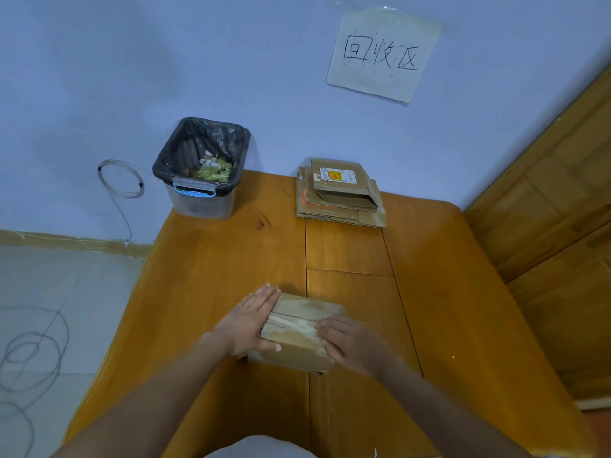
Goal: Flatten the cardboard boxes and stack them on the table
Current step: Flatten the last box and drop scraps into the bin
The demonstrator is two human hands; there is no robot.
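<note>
A small brown cardboard box [299,328], still in box shape with torn tape across its top, stands on the wooden table [463,292] near its front edge. My left hand [253,320] lies flat against the box's left side, fingers straight and the thumb across the near face. My right hand [352,342] rests on the box's right end, fingers spread over the top by the tape seam. A stack of flattened cardboard boxes [340,195] lies at the far edge of the table by the wall, a label on the top piece.
A clear bin lined with a black bag [203,168], holding scraps, stands at the table's far left corner. A paper sign [383,54] is taped to the wall. Wooden cabinet panels [562,226] stand on the right. Looped wire [120,178] hangs on the left wall.
</note>
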